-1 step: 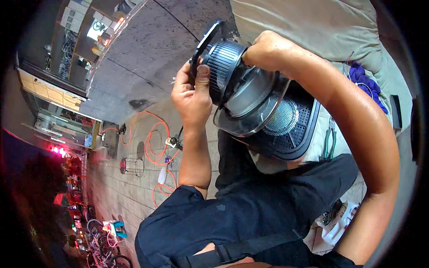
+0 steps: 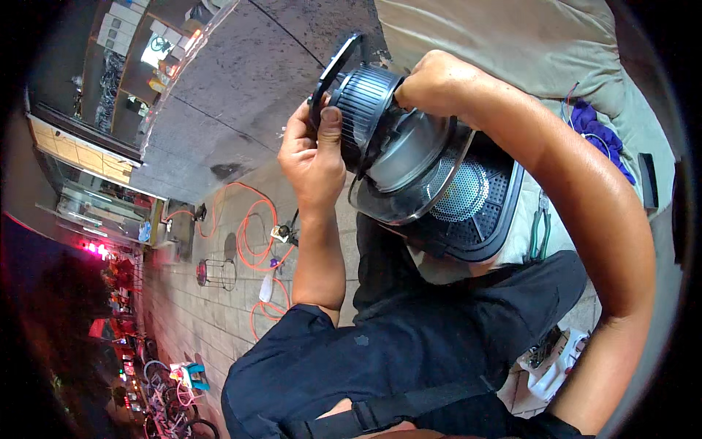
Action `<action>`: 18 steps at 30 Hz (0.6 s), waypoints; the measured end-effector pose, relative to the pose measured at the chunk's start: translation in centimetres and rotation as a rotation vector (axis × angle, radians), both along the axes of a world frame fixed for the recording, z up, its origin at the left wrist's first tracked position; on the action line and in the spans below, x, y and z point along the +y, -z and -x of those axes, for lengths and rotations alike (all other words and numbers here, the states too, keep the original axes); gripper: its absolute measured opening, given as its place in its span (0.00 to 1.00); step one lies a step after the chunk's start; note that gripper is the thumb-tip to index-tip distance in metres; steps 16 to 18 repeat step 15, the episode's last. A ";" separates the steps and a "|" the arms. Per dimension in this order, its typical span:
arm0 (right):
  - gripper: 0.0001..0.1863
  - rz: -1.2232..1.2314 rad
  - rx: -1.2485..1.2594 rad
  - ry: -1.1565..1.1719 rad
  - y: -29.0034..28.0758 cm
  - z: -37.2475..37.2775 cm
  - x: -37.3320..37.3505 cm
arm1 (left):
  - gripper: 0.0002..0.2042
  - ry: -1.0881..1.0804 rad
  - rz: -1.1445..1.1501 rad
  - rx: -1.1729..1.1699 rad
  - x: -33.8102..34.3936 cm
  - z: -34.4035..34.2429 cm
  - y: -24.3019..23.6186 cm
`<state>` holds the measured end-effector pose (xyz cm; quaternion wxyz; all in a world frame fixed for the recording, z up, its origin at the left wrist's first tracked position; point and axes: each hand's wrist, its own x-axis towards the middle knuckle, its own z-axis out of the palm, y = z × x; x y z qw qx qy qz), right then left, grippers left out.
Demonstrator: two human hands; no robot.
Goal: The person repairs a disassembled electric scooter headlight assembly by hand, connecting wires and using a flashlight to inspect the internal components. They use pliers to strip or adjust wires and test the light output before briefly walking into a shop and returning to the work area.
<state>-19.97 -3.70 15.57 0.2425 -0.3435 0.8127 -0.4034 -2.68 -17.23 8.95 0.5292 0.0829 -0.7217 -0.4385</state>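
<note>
My left hand [image 2: 314, 157] is closed on a round, ribbed dark-grey appliance housing [image 2: 363, 99], its thumb along the ribs and its fingers behind a flat black rim [image 2: 335, 73]. Beside the ribs sit a silvery metal drum [image 2: 411, 152] and a clear curved ring [image 2: 398, 212], all tilted together above my lap. My right hand [image 2: 435, 84] reaches over from the right, its fingers curled at the housing's upper edge. What those fingertips grip is hidden. Below the ring lies a black slotted panel [image 2: 504, 212] with a round silver perforated grille [image 2: 459, 192].
Green-handled pliers [image 2: 540, 230] lie on pale cloth right of the panel, with a purple cloth [image 2: 591, 128] and a black strip [image 2: 648, 181] beyond. An orange cable [image 2: 245, 249] loops over the paving at left. A white plastic bag or tray [image 2: 550, 377] sits at lower right.
</note>
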 end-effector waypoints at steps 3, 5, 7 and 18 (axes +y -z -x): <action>0.18 -0.072 0.007 0.080 -0.5 -0.2 0.1 | 0.16 0.010 -0.008 0.022 0.0 0.3 0.3; 0.18 -0.086 0.042 0.031 -0.1 0.4 -0.5 | 0.16 -0.014 0.012 -0.010 0.0 0.0 0.2; 0.17 -0.067 0.105 0.016 0.7 0.9 -1.3 | 0.16 -0.024 -0.002 0.010 -0.5 0.1 0.5; 0.18 -0.161 0.969 -0.623 4.3 4.6 -9.5 | 0.17 0.029 0.005 -0.029 -0.9 -0.3 0.1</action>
